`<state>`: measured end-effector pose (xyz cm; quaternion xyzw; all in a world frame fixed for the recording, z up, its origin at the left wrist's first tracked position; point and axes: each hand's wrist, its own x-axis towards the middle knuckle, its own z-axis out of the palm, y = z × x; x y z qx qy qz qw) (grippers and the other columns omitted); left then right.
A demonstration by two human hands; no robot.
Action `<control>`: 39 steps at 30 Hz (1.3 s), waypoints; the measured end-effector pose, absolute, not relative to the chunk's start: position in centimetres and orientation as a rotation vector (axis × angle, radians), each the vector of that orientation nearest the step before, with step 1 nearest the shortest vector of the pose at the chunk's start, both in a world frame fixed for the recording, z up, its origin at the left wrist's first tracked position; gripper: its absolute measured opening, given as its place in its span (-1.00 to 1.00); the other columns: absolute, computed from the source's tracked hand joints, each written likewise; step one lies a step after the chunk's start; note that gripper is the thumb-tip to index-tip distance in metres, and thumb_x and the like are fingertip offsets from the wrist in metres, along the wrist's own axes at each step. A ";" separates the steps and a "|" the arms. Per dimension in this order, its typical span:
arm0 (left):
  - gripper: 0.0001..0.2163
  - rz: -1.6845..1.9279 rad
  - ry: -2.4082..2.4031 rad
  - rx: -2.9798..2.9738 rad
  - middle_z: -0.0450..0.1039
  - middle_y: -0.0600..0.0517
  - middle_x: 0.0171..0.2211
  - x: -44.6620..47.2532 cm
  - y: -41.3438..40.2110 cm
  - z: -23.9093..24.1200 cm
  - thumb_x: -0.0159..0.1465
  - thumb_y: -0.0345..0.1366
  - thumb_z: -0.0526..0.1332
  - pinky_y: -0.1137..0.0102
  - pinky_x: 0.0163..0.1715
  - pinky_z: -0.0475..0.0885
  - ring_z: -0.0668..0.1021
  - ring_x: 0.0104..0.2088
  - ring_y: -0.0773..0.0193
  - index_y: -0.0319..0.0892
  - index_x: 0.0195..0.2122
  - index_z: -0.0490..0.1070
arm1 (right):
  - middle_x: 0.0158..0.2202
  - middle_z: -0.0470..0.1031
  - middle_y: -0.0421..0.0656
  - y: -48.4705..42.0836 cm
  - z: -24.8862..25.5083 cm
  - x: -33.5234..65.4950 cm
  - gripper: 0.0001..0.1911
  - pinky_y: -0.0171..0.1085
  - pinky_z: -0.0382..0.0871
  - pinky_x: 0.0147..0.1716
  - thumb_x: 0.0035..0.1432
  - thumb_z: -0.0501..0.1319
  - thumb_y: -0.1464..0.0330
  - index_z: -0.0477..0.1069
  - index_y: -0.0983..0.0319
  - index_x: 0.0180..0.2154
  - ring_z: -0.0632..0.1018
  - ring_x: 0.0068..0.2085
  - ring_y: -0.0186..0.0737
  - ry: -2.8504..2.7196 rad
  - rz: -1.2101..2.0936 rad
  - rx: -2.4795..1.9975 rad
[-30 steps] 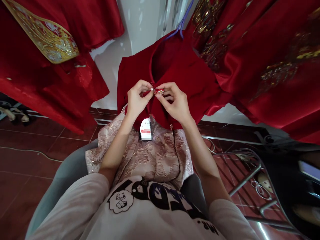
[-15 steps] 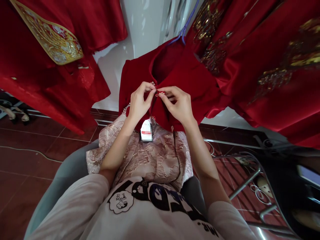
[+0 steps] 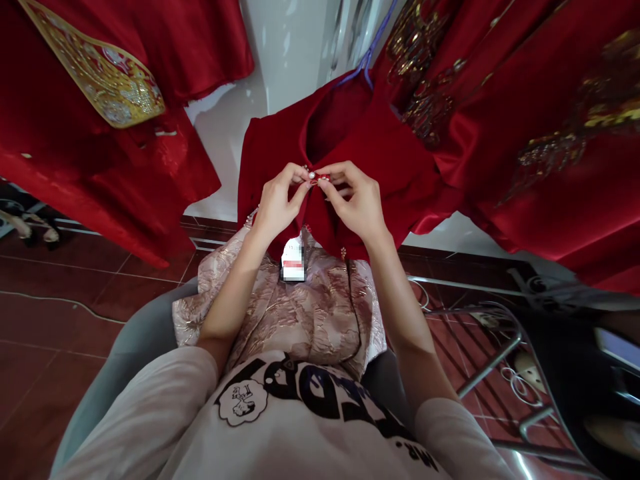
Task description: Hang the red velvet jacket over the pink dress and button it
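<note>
A short red velvet garment (image 3: 390, 167) hangs in front of me on a blue hanger (image 3: 367, 57). My left hand (image 3: 276, 203) pinches its left front edge at the collar, by a small pearl button (image 3: 311, 175). My right hand (image 3: 353, 203) pinches the right front edge, its fingertips meeting the left hand's at the button. Below the hands a white price tag (image 3: 293, 259) dangles from the garment. A pink and gold brocade garment (image 3: 320, 313) lies beneath, across my lap.
Red embroidered gowns hang at the left (image 3: 100, 120) and at the right (image 3: 540, 120). A white wall (image 3: 290, 60) stands behind. A metal rack (image 3: 495, 347) is at the lower right over a dark red tiled floor (image 3: 60, 300). I sit in a grey chair (image 3: 135, 353).
Both hands stayed at the collar. The pearl clasp seen between the fingers was covered half a second ago; one pearl shows again now, with the fingertips drawn together and slightly higher.
</note>
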<state>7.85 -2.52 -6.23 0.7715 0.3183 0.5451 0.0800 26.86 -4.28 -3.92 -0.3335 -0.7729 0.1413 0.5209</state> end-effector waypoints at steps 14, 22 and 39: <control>-0.72 1.511 0.845 2.420 0.42 0.08 -0.45 7.1 -1.6 -3.4 0.46 -0.05 0.28 0.37 -0.27 0.51 0.57 -0.40 0.29 -0.12 -0.29 0.47 | -0.13 0.59 -0.11 -4.0 -3.2 27.2 -0.50 -0.26 0.54 -0.25 0.41 0.15 -0.11 0.54 0.15 -0.06 0.58 -0.18 -0.23 -1.937 0.275 -0.844; -0.63 1.612 0.773 2.209 0.40 0.08 -0.41 8.0 -0.6 -5.8 0.49 0.09 0.22 0.46 -0.38 0.46 0.54 -0.40 0.36 -0.13 -0.26 0.46 | -0.13 0.57 -0.12 -3.4 -3.7 27.1 -0.50 -0.27 0.55 -0.31 0.38 0.19 -0.12 0.56 0.14 -0.04 0.57 -0.18 -0.23 -1.897 0.376 -0.813; -0.74 1.702 0.979 2.178 0.40 -0.07 -0.01 8.6 1.8 -9.1 0.39 -0.28 0.36 0.22 0.06 0.58 0.56 0.04 0.14 -0.08 0.05 0.38 | -0.08 0.57 -0.10 -2.3 -5.0 26.6 -0.48 -0.26 0.55 -0.27 0.40 0.16 -0.13 0.54 0.14 0.00 0.58 -0.15 -0.21 -1.839 0.405 -0.845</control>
